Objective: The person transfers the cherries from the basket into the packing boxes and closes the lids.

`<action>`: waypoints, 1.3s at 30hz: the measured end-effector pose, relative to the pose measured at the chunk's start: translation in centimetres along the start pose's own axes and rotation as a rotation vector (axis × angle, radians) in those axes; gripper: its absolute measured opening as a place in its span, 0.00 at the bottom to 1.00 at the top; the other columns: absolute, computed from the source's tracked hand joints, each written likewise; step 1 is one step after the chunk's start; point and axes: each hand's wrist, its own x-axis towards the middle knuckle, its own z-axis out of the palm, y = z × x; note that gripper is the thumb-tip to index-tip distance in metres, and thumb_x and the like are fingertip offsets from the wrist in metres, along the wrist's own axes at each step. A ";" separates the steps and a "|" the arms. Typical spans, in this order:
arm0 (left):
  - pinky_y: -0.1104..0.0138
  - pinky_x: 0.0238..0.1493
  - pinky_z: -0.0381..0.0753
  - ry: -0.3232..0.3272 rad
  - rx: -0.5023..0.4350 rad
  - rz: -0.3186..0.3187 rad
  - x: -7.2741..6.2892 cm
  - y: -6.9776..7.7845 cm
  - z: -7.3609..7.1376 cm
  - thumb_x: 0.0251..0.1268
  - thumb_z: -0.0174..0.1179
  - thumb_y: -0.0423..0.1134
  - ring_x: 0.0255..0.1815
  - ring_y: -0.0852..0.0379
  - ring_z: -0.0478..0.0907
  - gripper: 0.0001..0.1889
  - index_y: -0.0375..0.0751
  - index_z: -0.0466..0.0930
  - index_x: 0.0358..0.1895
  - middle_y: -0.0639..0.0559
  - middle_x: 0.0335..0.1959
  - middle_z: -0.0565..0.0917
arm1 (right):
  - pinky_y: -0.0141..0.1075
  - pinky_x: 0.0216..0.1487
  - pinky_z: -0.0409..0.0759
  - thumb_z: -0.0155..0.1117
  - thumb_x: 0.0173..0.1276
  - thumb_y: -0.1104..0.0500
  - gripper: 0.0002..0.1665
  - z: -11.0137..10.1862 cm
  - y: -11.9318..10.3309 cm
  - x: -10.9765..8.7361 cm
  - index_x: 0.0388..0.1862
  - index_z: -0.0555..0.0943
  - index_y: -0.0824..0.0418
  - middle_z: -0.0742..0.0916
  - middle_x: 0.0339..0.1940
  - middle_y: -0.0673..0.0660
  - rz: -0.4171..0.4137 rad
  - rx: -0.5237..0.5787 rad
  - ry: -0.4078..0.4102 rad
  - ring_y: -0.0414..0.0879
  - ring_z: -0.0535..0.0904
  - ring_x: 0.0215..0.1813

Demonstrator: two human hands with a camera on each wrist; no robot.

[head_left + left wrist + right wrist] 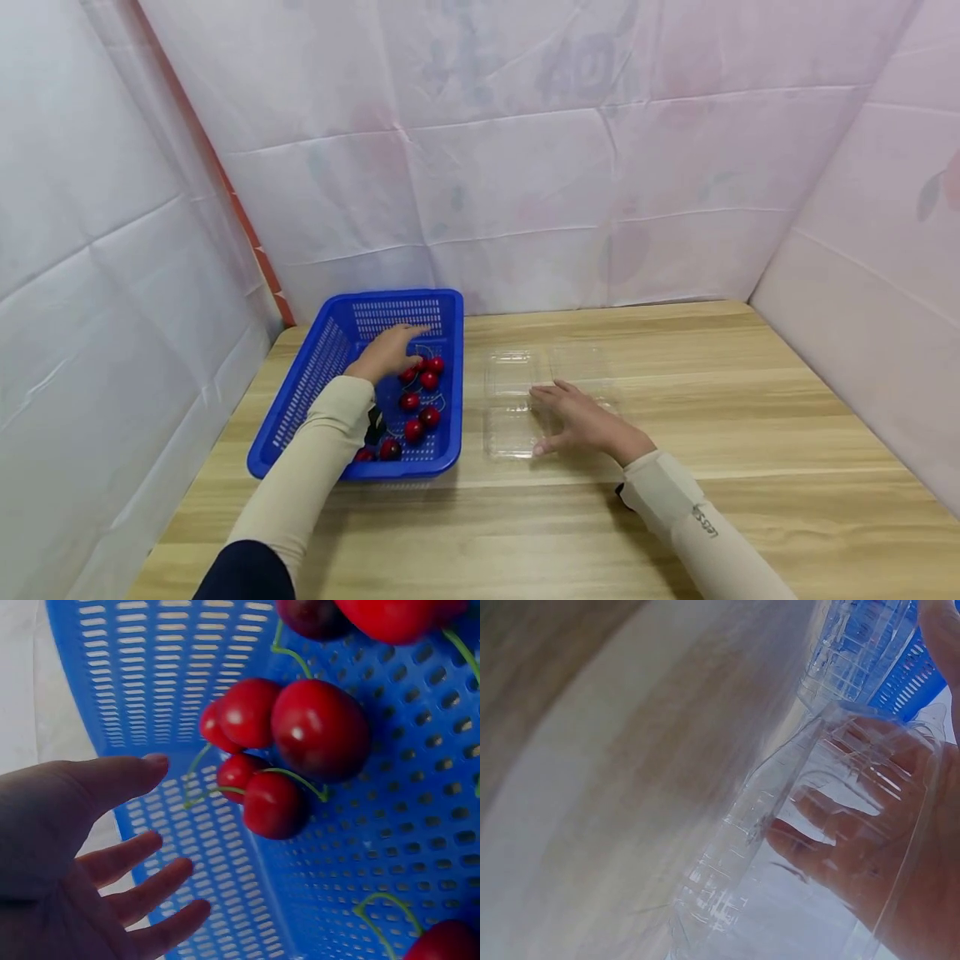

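Note:
My left hand (386, 352) is inside the blue basket (455, 408), above the red cherries (429, 381). In the left wrist view its thumb and fingers are spread apart, and a cluster of cherries (321, 729) with green stems lies just beyond the fingertips. A clear plastic clamshell box (510, 408) lies unfolded on the table to the right of the basket. Over its right half reaches my right hand (581, 421), thumb and fingers extended. Through the clear plastic (724, 862) in the right wrist view, those fingers (802, 847) show at the far side of one half.
The wooden table (750, 433) extends to the right of the box and in front of it. White printed sheeting (525, 192) hangs behind the table and along both sides. The basket's raised rim surrounds the cherries.

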 end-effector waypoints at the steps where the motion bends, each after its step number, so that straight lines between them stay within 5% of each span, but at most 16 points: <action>1: 0.43 0.67 0.60 -0.013 -0.002 0.001 0.1 -0.2 0.1 0.67 0.58 0.35 0.72 0.36 0.57 0.31 0.44 0.61 0.72 0.35 0.71 0.61 | 0.65 0.67 0.54 0.75 0.47 0.39 0.59 0.0 0.0 0.0 0.70 0.63 0.70 0.68 0.70 0.68 0.001 0.003 -0.002 0.73 0.54 0.71; 9: 0.47 0.69 0.59 -0.054 -0.007 0.017 0.7 -1.3 0.8 0.70 0.55 0.37 0.71 0.38 0.58 0.30 0.37 0.58 0.73 0.36 0.70 0.64 | 0.63 0.69 0.52 0.75 0.48 0.40 0.59 0.1 -0.1 0.0 0.70 0.62 0.71 0.67 0.71 0.68 -0.003 0.022 -0.010 0.73 0.52 0.72; 16: 0.48 0.67 0.63 -0.025 -0.030 0.020 1.1 -1.7 1.3 0.70 0.55 0.38 0.69 0.39 0.64 0.27 0.35 0.64 0.69 0.37 0.68 0.68 | 0.64 0.68 0.52 0.74 0.49 0.40 0.59 0.0 -0.4 0.0 0.71 0.61 0.72 0.66 0.71 0.69 -0.010 0.017 -0.022 0.73 0.53 0.72; 24: 0.51 0.54 0.77 0.068 -0.050 -0.012 1.1 -2.1 1.7 0.69 0.56 0.36 0.53 0.42 0.78 0.21 0.33 0.72 0.63 0.37 0.53 0.80 | 0.63 0.69 0.51 0.73 0.50 0.40 0.59 0.0 -0.6 0.0 0.71 0.60 0.71 0.65 0.72 0.69 0.000 0.032 -0.038 0.72 0.52 0.72; 39: 0.52 0.49 0.79 0.110 -0.054 0.032 0.8 -1.8 1.3 0.68 0.56 0.33 0.49 0.43 0.80 0.13 0.32 0.81 0.51 0.38 0.48 0.83 | 0.59 0.71 0.51 0.73 0.50 0.40 0.59 0.1 -0.8 0.0 0.71 0.60 0.71 0.66 0.72 0.68 -0.021 0.042 -0.038 0.70 0.52 0.73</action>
